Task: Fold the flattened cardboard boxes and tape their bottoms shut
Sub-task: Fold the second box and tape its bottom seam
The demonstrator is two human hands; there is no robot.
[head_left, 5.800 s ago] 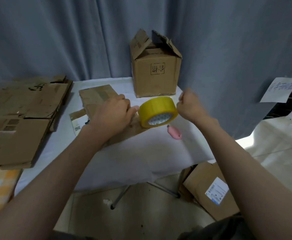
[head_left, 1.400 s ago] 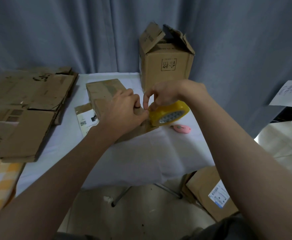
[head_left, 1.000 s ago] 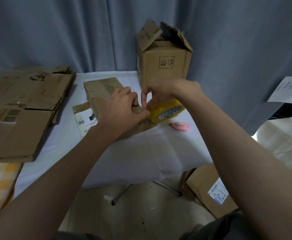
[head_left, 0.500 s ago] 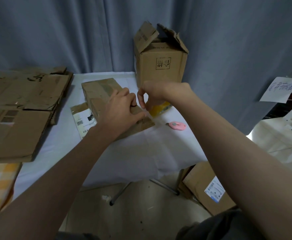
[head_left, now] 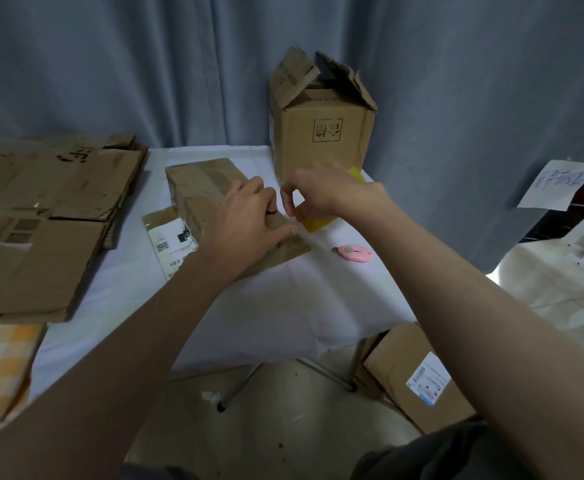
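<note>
A small brown cardboard box point(head_left: 200, 183) lies on the white table point(head_left: 283, 306). My left hand point(head_left: 245, 223) presses flat on its near end, thumb stretched toward the right corner. My right hand point(head_left: 321, 192) is just right of it, fingers curled round the yellow tape roll point(head_left: 318, 224). The hand hides most of the roll, and its thumb and forefinger pinch together near the box's edge. A folded box point(head_left: 321, 133) with loose top flaps stands upright at the back.
Flattened cardboard sheets point(head_left: 41, 209) are stacked on the left of the table. A pink cutter point(head_left: 353, 253) lies right of the small box. A labelled packet point(head_left: 169, 242) sticks out from under it. Another labelled box point(head_left: 412, 375) sits on the floor at the right.
My right hand has carried the tape roll back and left from beside the box's near end to its right edge, so the hand now covers most of it. My left hand stays on the box.
</note>
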